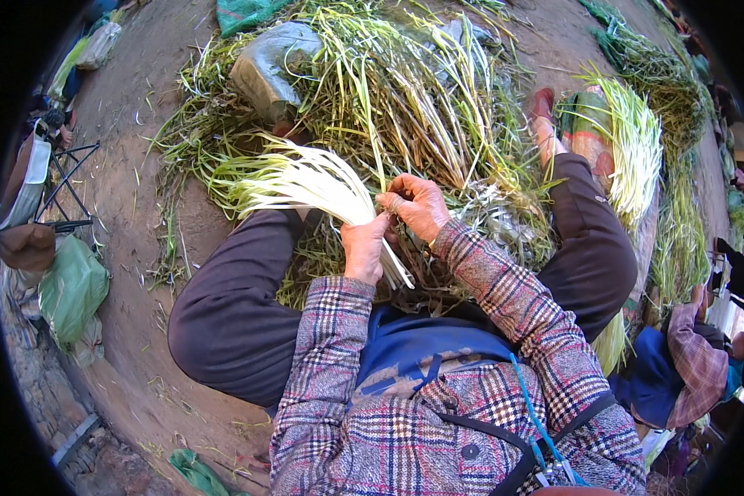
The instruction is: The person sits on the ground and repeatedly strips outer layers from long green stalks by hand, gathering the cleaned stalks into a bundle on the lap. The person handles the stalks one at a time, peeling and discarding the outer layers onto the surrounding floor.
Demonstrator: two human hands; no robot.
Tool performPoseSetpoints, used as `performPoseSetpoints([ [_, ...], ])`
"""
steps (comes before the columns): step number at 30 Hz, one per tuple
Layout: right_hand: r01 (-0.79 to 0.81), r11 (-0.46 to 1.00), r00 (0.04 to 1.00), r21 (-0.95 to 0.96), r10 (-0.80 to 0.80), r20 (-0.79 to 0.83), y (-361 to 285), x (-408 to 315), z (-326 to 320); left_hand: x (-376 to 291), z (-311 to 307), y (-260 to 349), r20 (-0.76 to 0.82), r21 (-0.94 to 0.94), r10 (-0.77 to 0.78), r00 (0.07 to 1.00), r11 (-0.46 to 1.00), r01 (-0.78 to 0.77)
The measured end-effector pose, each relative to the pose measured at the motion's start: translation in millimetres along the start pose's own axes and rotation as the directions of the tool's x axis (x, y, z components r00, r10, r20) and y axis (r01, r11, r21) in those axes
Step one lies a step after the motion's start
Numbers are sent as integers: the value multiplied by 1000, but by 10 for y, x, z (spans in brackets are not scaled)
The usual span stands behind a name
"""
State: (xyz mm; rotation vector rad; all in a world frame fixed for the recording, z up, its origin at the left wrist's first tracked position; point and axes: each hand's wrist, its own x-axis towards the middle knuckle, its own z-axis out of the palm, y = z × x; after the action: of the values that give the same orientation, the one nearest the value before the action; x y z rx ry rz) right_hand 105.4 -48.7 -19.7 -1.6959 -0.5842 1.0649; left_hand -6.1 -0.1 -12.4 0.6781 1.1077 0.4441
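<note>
My left hand (363,248) is closed around a bundle of long, pale leafy stalks (313,180). Their white ends stick out below the fist, and the yellow-green leaf ends fan out to the upper left. Right beside it, the thumb and fingers of my right hand (420,208) pinch a single yellow-green stalk (372,133) that runs up over the heap. The fingertips of both hands nearly meet, so contact between them cannot be made out. In front of me lies a heap of untrimmed stalks (421,111), with brownish lower ends and green leaves.
Loose plant scraps (192,118) surround my bent legs. A bundle of pale stalks (635,152) rests on a wrapped roll by my right knee. At left are a folding metal frame (71,180) and a green plastic bag (73,288). Another person (688,366) sits at right.
</note>
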Motion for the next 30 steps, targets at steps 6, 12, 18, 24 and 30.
performPoseSetpoints([
  [6,-34,999,999,6,34,40,-116,-52,-146,-3,-82,212,44,-61,-22,999,998,25],
  [12,39,995,988,-90,-26,149,-163,-186,-56,-15,-84,274,107,-9,-96,990,995,98],
  [18,159,945,986,-286,-139,89,-142,-415,-176,-28,-100,257,173,-152,-91,981,981,118],
  [24,113,760,979,-641,-196,-59,323,-586,-821,-34,-210,463,144,-349,41,989,937,12],
  [30,-232,476,927,-848,-154,-341,905,-478,-1473,-265,-472,994,396,-630,194,897,769,112],
])
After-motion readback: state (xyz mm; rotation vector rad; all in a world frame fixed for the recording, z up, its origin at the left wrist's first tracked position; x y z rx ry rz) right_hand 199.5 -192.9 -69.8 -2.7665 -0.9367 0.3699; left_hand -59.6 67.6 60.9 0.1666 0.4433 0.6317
